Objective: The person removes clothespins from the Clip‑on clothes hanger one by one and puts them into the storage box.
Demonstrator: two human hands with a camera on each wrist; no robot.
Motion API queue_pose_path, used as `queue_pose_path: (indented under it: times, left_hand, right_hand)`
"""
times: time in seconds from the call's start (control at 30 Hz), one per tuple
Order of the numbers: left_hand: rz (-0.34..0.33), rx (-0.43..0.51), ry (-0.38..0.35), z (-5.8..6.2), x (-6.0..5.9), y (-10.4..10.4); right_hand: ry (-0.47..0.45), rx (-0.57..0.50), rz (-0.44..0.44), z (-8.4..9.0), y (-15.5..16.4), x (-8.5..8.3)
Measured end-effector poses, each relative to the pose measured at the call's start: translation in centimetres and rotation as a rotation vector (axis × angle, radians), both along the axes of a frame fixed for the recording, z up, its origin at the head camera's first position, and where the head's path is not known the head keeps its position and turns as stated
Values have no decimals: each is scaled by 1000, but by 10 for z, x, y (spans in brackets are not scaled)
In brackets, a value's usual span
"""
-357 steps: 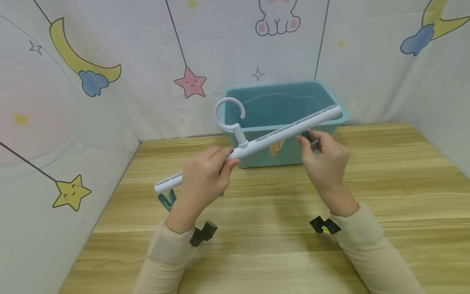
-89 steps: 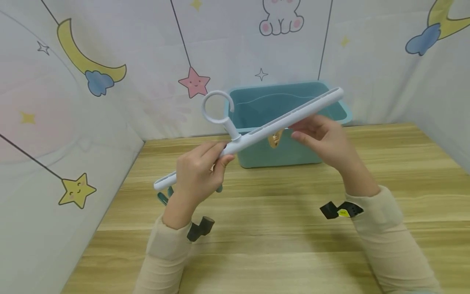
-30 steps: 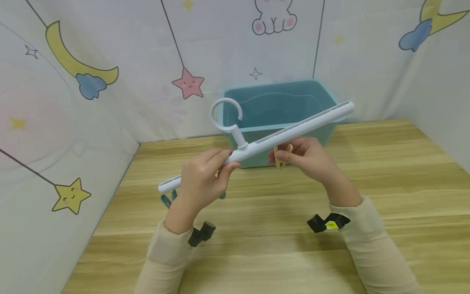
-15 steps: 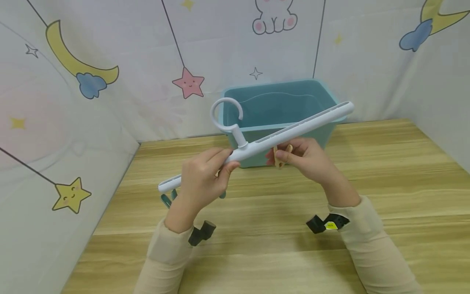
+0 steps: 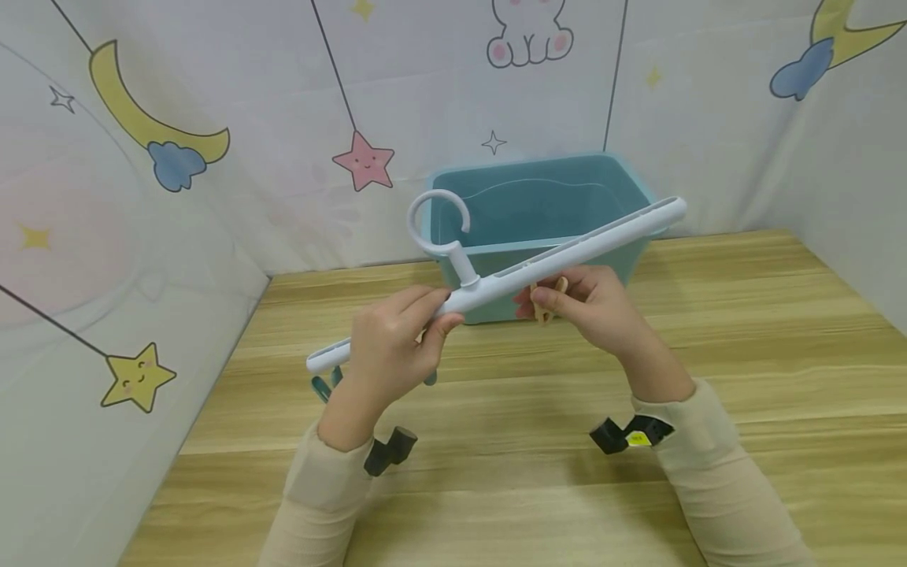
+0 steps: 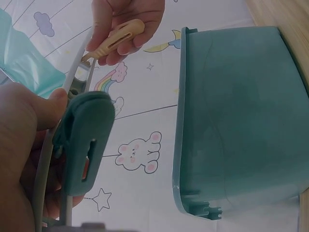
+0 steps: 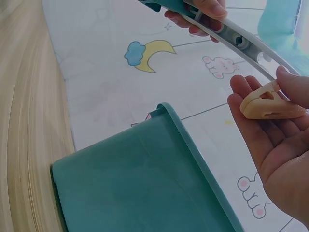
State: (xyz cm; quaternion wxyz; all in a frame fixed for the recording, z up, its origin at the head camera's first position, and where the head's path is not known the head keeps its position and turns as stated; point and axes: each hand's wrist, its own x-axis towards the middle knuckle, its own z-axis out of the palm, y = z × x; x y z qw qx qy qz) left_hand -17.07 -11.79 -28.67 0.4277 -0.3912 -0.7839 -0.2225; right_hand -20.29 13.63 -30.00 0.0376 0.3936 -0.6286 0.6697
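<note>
A white hanger point(image 5: 581, 250) with a round hook is held up at a slant, its right end higher. My left hand point(image 5: 393, 342) grips its bar just left of the hook. Beneath the bar's middle right, my right hand point(image 5: 595, 307) pinches a tan clothespin point(image 5: 538, 309) between thumb and fingers. In the right wrist view that clothespin point(image 7: 270, 104) lies over the fingers, its narrow end right at the hanger's slotted underside. A teal clothespin point(image 6: 87, 145) sits on the hanger by my left hand in the left wrist view; another teal clothespin point(image 5: 321, 387) hangs near the left end.
Behind the hanger stands a teal bin point(image 5: 499, 260) on the wood-grain table point(image 5: 496, 488), near its back edge. The hanger's right arm overlaps the bin's rim in the head view. A white cartoon-print cloth point(image 5: 283, 94) rises behind and at the sides.
Earlier my right hand was at a teal clothespin farther right, then under the right arm; it has since moved left and taken hold of the tan clothespin. My left hand keeps its grip.
</note>
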Motion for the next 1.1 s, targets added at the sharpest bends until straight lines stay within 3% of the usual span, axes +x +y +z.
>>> queue_pose_path:
  times: [0.37, 0.63, 0.87, 1.1]
  left_hand:
    - [-6, 1, 0, 1, 2, -1]
    - [-5, -6, 3, 2, 2, -1]
    - [-5, -4, 10, 1, 1, -2]
    - [5, 2, 19, 0, 1, -2]
  right_hand:
    - [-23, -37, -50, 3, -4, 7]
    - [10, 93, -132, 4, -3, 8]
    - [20, 103, -148, 5, -5, 10]
    - [26, 109, -284, 6, -9, 14]
